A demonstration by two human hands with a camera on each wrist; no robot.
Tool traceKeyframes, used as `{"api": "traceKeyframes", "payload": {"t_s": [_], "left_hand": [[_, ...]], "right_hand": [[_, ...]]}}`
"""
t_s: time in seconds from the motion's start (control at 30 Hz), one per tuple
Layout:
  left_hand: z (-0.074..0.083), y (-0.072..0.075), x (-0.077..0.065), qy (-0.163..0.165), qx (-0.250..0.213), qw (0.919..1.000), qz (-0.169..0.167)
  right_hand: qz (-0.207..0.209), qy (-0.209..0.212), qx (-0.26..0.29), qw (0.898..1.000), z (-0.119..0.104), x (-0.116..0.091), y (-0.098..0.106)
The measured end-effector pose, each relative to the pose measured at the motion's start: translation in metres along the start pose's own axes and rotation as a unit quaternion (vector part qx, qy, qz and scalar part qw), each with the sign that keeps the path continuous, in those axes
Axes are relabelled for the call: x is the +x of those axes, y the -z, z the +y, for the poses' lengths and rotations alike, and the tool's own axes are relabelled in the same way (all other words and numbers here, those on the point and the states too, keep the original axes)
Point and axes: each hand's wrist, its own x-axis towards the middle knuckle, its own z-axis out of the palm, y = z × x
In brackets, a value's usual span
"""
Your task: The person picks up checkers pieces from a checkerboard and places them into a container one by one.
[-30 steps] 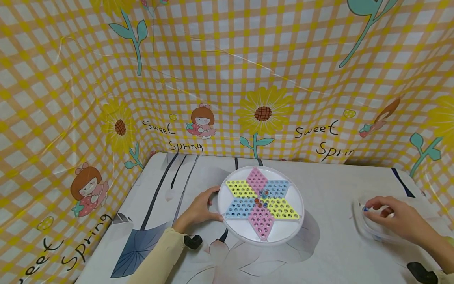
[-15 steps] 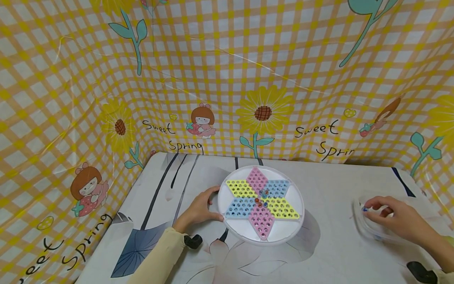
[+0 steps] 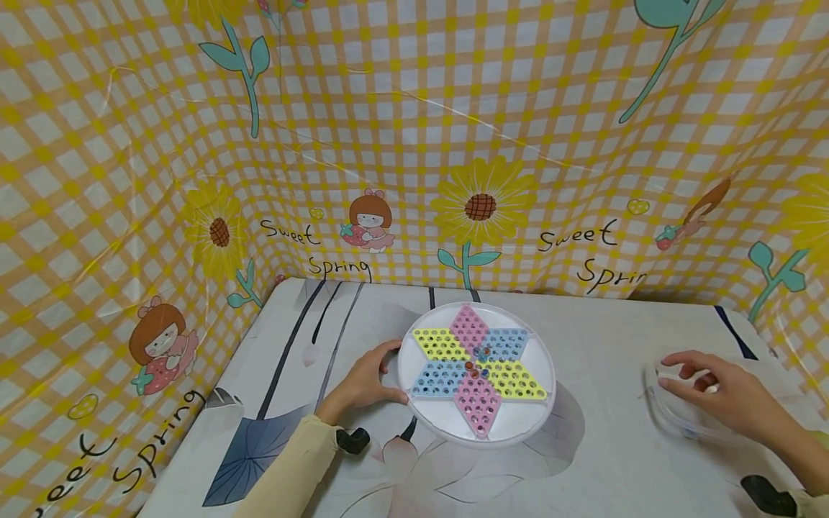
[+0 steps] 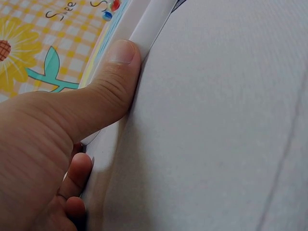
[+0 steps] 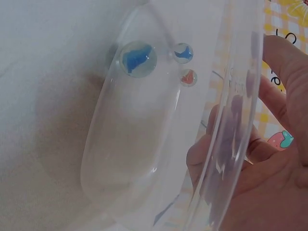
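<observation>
Right hand (image 3: 725, 396) loosened, clear container (image 3: 672, 411) partly hidden

The checked cloth (image 3: 414, 144) reads "Sweet Spring", complete just 1 time.

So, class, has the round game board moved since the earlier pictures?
No; the round game board sits in the same place below the middle printed sunflower.

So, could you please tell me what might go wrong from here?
The left hand grips the game board at its edge, so a sudden tug might jolt the few marbles near the board's centre out of place. The right hand is over the clear container; a knock could perhaps tip it and send the marbles inside rolling.
</observation>
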Motion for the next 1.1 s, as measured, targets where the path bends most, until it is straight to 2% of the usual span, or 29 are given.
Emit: {"api": "traceKeyframes", "payload": {"t_s": [0.37, 0.7, 1.1], "left_hand": [[0.0, 0.001, 0.0, 0.002, 0.003, 1.0, 0.001], [0.003, 0.001, 0.0, 0.006, 0.0, 1.0, -0.002], [0.0, 0.0, 0.001, 0.006, 0.002, 1.0, -0.003]], "right_hand": [[0.019, 0.02, 0.027, 0.999, -0.008, 0.008, 0.004], [0.026, 0.068, 0.055, 0.996, -0.032, 0.023, 0.015], [0.023, 0.109, 0.065, 0.992, -0.064, 0.042, 0.009]]}}
